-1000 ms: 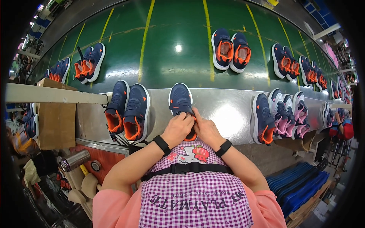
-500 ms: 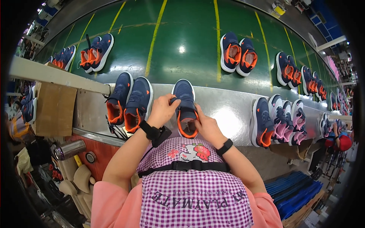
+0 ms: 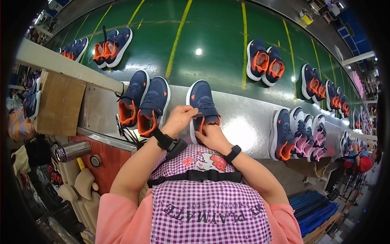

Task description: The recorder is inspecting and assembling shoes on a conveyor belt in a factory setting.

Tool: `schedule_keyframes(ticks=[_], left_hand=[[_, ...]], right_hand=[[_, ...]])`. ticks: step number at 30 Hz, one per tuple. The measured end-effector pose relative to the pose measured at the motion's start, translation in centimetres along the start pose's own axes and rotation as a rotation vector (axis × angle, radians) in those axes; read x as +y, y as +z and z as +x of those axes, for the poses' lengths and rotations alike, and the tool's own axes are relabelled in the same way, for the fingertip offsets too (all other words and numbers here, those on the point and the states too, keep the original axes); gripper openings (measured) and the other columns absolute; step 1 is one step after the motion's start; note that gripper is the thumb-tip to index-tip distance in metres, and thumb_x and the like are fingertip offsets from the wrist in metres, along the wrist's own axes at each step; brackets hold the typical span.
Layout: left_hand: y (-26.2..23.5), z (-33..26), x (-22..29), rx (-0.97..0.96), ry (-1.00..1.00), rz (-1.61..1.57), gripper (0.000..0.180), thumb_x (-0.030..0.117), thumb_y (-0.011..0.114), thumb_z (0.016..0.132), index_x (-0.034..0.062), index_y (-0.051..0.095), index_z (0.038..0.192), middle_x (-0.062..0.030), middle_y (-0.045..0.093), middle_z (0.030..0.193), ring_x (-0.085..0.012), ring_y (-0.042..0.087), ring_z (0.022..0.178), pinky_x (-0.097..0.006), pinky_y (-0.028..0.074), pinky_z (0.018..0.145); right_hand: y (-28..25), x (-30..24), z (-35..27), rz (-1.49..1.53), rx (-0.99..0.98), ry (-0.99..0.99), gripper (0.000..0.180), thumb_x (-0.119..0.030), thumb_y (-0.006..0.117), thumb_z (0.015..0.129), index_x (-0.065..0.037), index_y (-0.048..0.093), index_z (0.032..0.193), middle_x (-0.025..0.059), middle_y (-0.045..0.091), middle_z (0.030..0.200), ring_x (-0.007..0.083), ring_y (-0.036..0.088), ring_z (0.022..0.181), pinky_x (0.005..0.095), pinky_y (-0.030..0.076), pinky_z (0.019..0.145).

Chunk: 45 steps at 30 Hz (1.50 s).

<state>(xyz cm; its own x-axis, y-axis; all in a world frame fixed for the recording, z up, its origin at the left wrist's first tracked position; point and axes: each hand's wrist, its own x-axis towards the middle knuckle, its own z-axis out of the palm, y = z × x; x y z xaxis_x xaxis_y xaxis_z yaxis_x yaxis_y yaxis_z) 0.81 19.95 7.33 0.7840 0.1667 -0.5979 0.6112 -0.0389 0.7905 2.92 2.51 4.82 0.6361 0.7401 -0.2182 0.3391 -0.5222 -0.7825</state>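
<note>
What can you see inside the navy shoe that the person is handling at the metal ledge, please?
The navy shoe shows an orange lining at its opening. The right hand covers the heel and most of the opening, while the left hand grips the tongue, so the insole is hidden.

The left hand (image 3: 180, 118) slid from the navy shoe (image 3: 202, 106)'s toe down to its tongue area, while the right hand (image 3: 213, 137) shifted to the orange-lined heel opening. The shoe itself lay a little further left on the steel ledge (image 3: 243, 126).
</note>
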Motion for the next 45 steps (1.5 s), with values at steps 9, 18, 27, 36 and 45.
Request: schedule_keyframes(ticks=[9, 18, 27, 36, 45], left_hand=[[0.7, 0.4, 0.7, -0.102, -0.080, -0.121, 0.027, 0.031, 0.060, 0.089, 0.0064, 0.064, 0.078, 0.0054, 0.044, 0.061, -0.0032, 0.036, 0.053, -0.020, 0.027, 0.047], [1.2, 0.4, -0.6, -0.164, -0.134, -0.015, 0.032, 0.034, 0.059, 0.090, 0.0052, 0.063, 0.076, 0.0050, 0.045, 0.060, -0.0040, 0.036, 0.052, -0.021, 0.026, 0.046], [1.6, 0.3, -2.3, -0.167, -0.187, 0.058, 0.041, 0.043, 0.059, 0.090, 0.0058, 0.060, 0.072, 0.0051, 0.039, 0.055, -0.0051, 0.035, 0.051, -0.025, 0.024, 0.043], [-1.1, 1.5, -4.8, 0.118, 0.226, -0.049, 0.020, 0.021, 0.061, 0.091, 0.0024, 0.062, 0.085, 0.0022, 0.055, 0.074, -0.0061, 0.049, 0.068, -0.021, 0.041, 0.061], [-0.1, 5.4, 1.9, 0.005, 0.973, 0.776, 0.014, 0.014, 0.065, 0.076, 0.0065, 0.069, 0.086, -0.0086, 0.063, 0.086, -0.0282, 0.059, 0.084, -0.038, 0.048, 0.076]], right_hand=[[-1.4, -0.3, -0.7, 0.291, -0.006, 0.140, 0.027, -0.022, 0.065, 0.082, 0.002, 0.061, 0.068, 0.0140, 0.058, 0.057, 0.0259, 0.056, 0.052, 0.0356, 0.042, 0.051], [-1.5, 0.3, -0.9, 0.339, -0.050, 0.179, 0.030, -0.024, 0.064, 0.083, 0.002, 0.060, 0.067, 0.0114, 0.055, 0.056, 0.0208, 0.052, 0.049, 0.0340, 0.039, 0.049], [-0.3, 0.7, -0.4, 0.257, -0.034, 0.086, 0.034, -0.027, 0.059, 0.085, 0.002, 0.061, 0.069, 0.0181, 0.059, 0.062, 0.0317, 0.057, 0.055, 0.0399, 0.044, 0.055], [2.2, -2.1, 2.0, -0.153, -0.018, 0.036, 0.032, -0.024, 0.056, 0.084, 0.004, 0.061, 0.069, 0.0232, 0.060, 0.065, 0.0389, 0.061, 0.062, 0.0453, 0.050, 0.061], [2.9, -2.0, 2.1, -0.220, -0.074, 0.060, 0.032, -0.026, 0.055, 0.083, 0.003, 0.063, 0.070, 0.0210, 0.062, 0.067, 0.0374, 0.063, 0.065, 0.0466, 0.051, 0.064]])
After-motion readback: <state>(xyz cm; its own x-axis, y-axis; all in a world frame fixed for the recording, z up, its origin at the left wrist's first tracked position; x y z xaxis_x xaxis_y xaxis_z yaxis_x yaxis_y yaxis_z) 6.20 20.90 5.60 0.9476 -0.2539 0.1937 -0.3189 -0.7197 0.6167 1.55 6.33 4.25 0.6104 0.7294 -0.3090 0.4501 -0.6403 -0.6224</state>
